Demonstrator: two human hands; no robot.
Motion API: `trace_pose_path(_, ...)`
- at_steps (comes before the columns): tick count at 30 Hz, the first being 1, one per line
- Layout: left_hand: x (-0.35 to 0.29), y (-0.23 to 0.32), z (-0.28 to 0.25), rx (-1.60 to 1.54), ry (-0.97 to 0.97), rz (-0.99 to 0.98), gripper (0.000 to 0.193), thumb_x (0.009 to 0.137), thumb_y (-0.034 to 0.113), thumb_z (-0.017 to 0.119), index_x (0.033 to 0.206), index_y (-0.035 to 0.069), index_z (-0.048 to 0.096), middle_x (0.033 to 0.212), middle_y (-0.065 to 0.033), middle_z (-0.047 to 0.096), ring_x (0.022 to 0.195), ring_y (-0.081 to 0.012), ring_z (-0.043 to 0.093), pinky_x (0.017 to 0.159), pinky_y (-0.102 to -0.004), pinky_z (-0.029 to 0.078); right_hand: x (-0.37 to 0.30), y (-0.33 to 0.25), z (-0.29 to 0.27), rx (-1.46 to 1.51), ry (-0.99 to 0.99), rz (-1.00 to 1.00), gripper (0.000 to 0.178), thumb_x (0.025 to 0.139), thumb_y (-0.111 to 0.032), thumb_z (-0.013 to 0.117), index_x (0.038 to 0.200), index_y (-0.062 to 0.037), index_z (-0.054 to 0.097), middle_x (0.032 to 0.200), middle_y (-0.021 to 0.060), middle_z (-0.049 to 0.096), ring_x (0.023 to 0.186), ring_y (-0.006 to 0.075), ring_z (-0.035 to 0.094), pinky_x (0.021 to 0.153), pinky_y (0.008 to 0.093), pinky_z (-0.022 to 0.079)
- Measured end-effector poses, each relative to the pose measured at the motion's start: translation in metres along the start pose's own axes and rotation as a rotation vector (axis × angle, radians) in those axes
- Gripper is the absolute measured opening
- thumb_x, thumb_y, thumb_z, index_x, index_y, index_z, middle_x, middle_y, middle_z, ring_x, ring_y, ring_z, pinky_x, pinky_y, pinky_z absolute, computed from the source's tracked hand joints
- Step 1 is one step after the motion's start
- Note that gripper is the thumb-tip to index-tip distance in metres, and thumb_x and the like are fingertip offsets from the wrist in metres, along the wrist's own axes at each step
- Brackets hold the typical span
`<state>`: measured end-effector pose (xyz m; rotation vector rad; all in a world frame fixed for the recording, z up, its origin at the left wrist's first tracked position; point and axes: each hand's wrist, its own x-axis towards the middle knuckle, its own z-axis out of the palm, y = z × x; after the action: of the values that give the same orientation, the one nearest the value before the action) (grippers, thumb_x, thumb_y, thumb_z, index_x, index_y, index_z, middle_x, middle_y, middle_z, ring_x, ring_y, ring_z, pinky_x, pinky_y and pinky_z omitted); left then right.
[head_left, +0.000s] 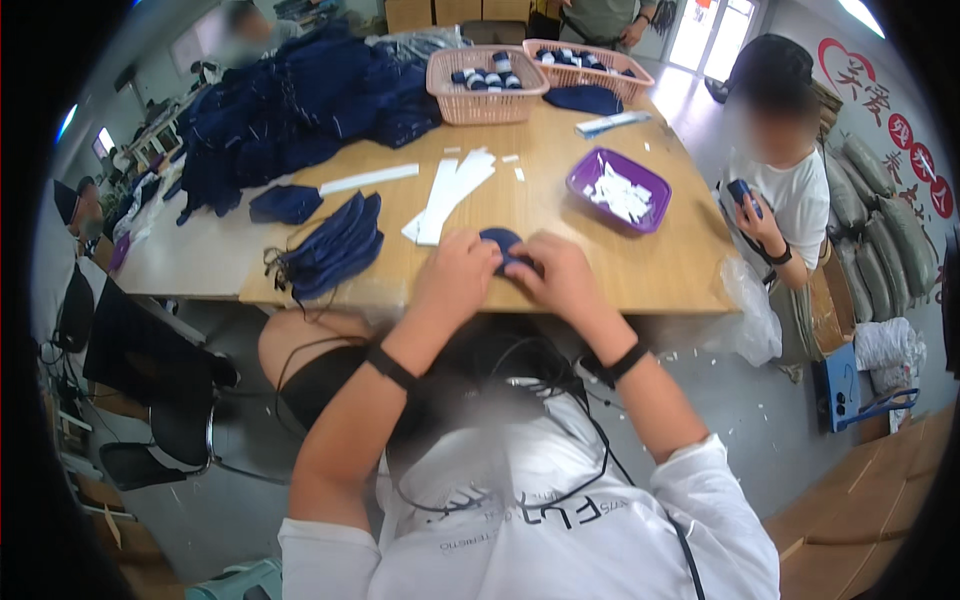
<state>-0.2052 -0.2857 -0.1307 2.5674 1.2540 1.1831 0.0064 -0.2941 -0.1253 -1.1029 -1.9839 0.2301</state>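
Both my hands meet over a small piece of folded navy fabric (499, 238) close to the table's near edge. The fingers of my left hand (455, 268) are closed on its left side. At its right side, my right hand (553, 268) pinches the same fabric, with the fingertips partly hidden. To the left of my hands lies a stack of navy cloth pieces (335, 245) with dark cords at one end. Just beyond my left hand, long white paper strips (452, 195) are fanned out. A purple basket (658, 213) of small white labels stands to the right.
A large heap of navy fabric (300, 95) covers the far left of the table (540, 150). Two pink baskets (488, 106) at the back hold rolled navy bundles with white bands. On the right, a person (790, 175) holds a navy roll. A clear plastic bag (750, 310) hangs at the right corner.
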Motion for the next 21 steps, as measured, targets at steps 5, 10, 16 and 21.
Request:
trace_pose_path(5,0.022,-0.022,0.011,0.064,0.042,0.061,0.018,0.099,0.016,0.069,0.089,0.001,0.071,0.092,-0.017,0.064,0.094,-0.0405,0.063,0.085,-0.0501,0.052,0.027,0.017,0.0,-0.228,-0.049,-0.187,0.018,0.098,-0.024,0.072,0.094,-0.0082,0.079,0.091,0.0112,0.073,0.103,0.0338,0.063,0.11,0.0564,0.043)
trace_pose_path(10,0.033,-0.018,0.016,-0.016,0.01,-0.045,0.018,0.1,0.015,0.067,0.089,0.001,0.071,0.1,-0.0171,0.07,0.099,-0.0406,0.066,0.084,-0.0512,0.053,0.031,0.043,0.023,-0.217,-0.082,-0.055,0.025,0.1,-0.03,0.069,0.094,-0.0092,0.082,0.089,0.0091,0.075,0.107,0.0353,0.066,0.125,0.0627,0.031)
trace_pose_path(16,0.043,-0.025,0.018,0.057,-0.135,-0.098,0.026,0.104,0.02,0.061,0.089,0.001,0.071,0.095,-0.0212,0.072,0.095,-0.0428,0.068,0.085,-0.052,0.054,0.067,0.047,0.014,0.026,-0.242,0.243,0.033,0.092,-0.032,0.071,0.082,-0.0012,0.08,0.086,0.026,0.074,0.081,0.0418,0.074,0.075,0.0485,0.058)
trace_pose_path(21,0.054,-0.028,0.02,0.131,-0.195,-0.113,0.032,0.105,0.023,0.058,0.089,0.001,0.075,0.09,-0.0231,0.074,0.09,-0.0456,0.069,0.084,-0.0541,0.055,0.094,0.056,0.008,-0.017,-0.529,0.421,0.031,0.096,-0.032,0.075,0.103,-0.0021,0.082,0.094,0.0198,0.08,0.085,0.0302,0.076,0.078,0.0421,0.057)
